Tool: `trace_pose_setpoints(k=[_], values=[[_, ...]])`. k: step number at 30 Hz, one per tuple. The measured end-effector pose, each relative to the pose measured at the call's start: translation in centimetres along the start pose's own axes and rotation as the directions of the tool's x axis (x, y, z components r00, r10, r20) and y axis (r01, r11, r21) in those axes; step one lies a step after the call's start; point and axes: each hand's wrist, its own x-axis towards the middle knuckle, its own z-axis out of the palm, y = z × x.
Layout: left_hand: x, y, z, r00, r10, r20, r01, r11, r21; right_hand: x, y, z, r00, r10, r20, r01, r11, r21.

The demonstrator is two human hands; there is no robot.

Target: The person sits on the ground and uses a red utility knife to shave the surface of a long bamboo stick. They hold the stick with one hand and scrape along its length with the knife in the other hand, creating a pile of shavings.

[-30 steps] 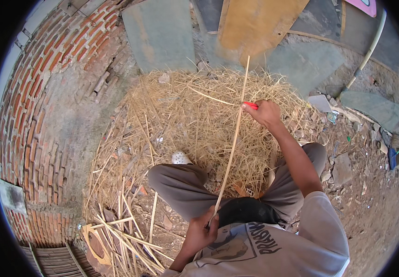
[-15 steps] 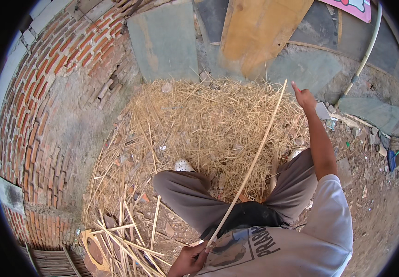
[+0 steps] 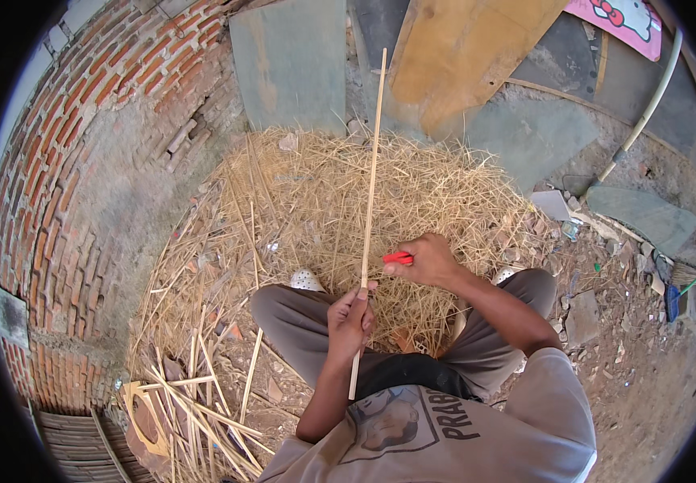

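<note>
Seemingly mid-trimming, left fingers pinch a bamboo strip, right fingers clasp a red tool; another stroke would need realignment.

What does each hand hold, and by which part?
Left hand: the long strip, toward its lower end. Right hand: a red object; its gripped part is hidden.

Large dark capital letters, only partly visible, are printed on the grey shirt at about five o'clock.
</note>
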Motion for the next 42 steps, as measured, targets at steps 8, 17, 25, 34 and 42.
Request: trace_pose_setpoints(k=[8,17,25,34,42], values=[[0.5,0.1,2.4,0.994,-0.099,0.050,0.100,0.995,-0.023,0.4,1.5,-0.8,0.997,0.013,-0.070,-0.024,0.987,-0.156],[-0.7,1.4,1.9,0.989,-0.134,0.067,0.126,0.986,0.109,0.2,0.3,-1.0,0.998,0.058,-0.011,-0.059,0.991,-0.121],[-1.4,1.8,0.3,0.985,-0.132,0.108,0.117,0.984,0.134,-0.1,-1.5,-0.9,1.000,-0.010,0.019,0.013,0.985,-0.173],[-1.9,2.7,0.2,0.967,-0.228,0.114,0.243,0.959,-0.147,-0.7,-1.4,-0.5,1.000,-0.003,0.002,0.004,0.991,-0.133],[-1.5,2.2,0.7,0.967,-0.234,0.104,0.242,0.967,-0.075,-1.3,-3.0,-0.7,0.991,-0.134,-0.011,0.131,0.983,-0.125]])
